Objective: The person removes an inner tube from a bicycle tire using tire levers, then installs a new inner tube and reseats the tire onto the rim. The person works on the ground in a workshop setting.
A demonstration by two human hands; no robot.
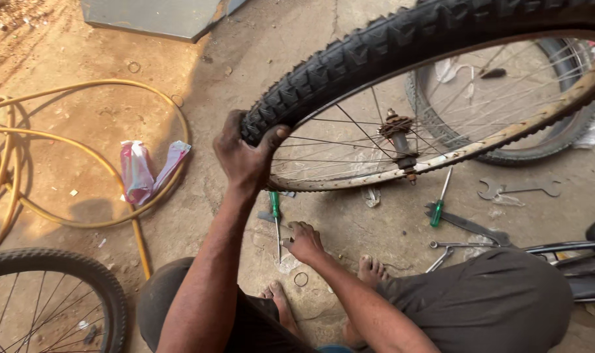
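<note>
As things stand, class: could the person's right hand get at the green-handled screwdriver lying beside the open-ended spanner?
Probably yes. The right hand rests low on the ground, and the green-handled screwdriver lies on bare concrete below the wheel's rim, with nothing between them; only the left hand grips the tyre.

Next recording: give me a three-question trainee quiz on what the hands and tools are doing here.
1. True or false: the left hand has its grip on the black knobby bicycle tyre.
2. The right hand reaches to the ground near which tool? A) green-handled screwdriver B) silver open-ended spanner C) yellow hose
3. Fill in: the rusty hub sits at the centre of the wheel's thin metal ____.

Key: 1 true; 2 A; 3 spokes.
</note>
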